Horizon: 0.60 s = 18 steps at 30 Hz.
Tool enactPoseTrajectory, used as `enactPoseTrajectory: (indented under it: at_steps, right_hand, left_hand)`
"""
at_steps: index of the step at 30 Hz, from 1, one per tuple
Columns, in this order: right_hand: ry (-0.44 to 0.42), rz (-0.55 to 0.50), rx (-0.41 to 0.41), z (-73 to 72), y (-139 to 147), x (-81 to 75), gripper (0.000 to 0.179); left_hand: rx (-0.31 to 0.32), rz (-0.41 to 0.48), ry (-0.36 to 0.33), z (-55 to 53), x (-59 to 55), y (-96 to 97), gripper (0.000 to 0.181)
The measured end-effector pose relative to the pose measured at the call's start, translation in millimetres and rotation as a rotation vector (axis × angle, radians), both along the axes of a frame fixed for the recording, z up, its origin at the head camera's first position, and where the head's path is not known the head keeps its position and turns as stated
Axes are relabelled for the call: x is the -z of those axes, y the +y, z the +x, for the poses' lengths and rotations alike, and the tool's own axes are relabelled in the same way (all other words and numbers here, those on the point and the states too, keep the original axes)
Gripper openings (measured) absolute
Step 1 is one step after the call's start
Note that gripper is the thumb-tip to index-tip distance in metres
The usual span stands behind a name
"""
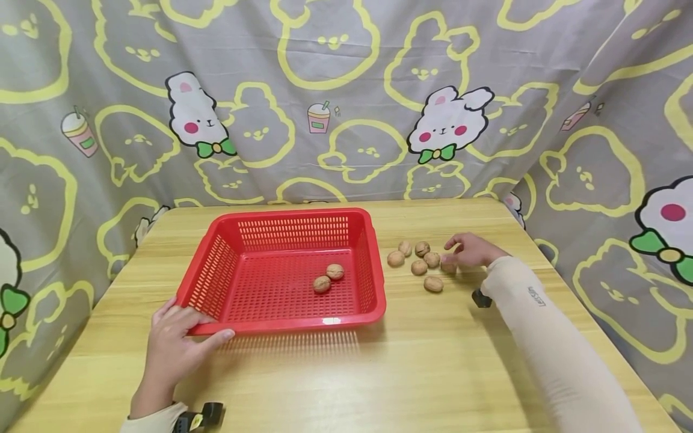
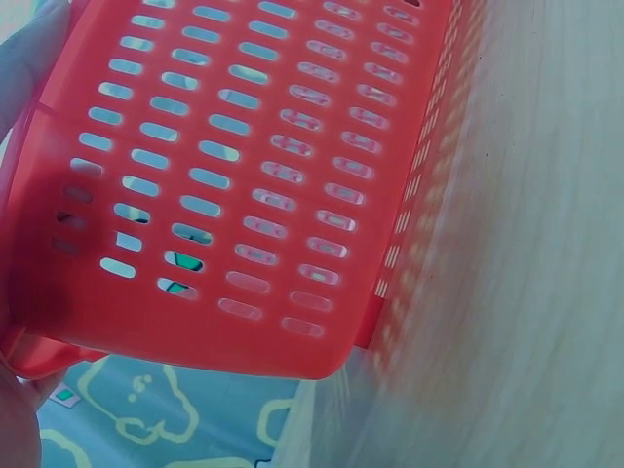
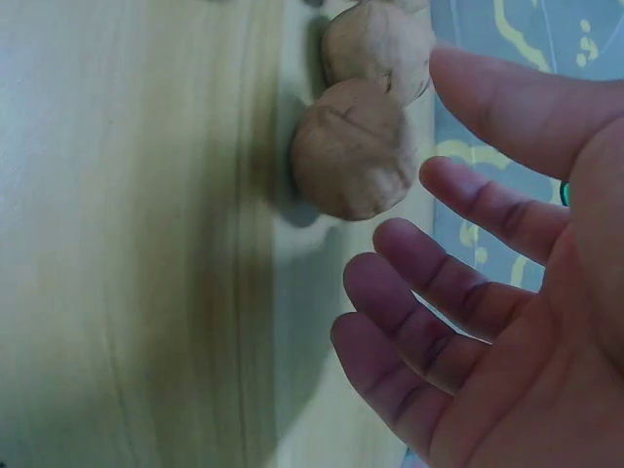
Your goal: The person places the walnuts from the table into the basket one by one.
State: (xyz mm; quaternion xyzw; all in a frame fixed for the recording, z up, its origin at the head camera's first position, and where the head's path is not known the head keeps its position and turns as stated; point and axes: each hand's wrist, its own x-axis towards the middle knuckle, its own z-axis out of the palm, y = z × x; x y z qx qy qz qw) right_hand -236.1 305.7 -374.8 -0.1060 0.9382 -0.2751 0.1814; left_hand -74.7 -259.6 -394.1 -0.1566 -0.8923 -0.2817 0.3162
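My left hand (image 1: 175, 340) grips the front left corner of a red plastic basket (image 1: 281, 326), its thumb lying along the front rim. The basket's slotted wall (image 2: 205, 185) fills much of the left wrist view. Two walnuts (image 1: 328, 278) lie on the basket's floor, toward the right. Right of the basket, several walnuts (image 1: 419, 267) are grouped on the table. My right hand (image 1: 470, 251) reaches over the right side of that group, thumb and fingers spread. In the right wrist view its fingertips are close to a walnut (image 3: 353, 151), with nothing between the fingers.
The wooden table (image 1: 411, 367) carries everything. A grey patterned curtain (image 1: 346, 168) hangs behind its far edge and along both sides. Small black devices are on both wrists, the left wrist device (image 1: 211, 414) close over the table's front.
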Motion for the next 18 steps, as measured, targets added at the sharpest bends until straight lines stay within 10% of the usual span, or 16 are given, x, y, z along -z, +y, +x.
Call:
enactPoseTrajectory:
  at_steps: [18]
  right_hand:
    - [-0.096, -0.012, 0.016, 2.3, 4.7, 14.7, 0.048]
  left_hand:
    - [-0.004, -0.004, -0.002, 0.6, 0.4, 0.0, 0.035]
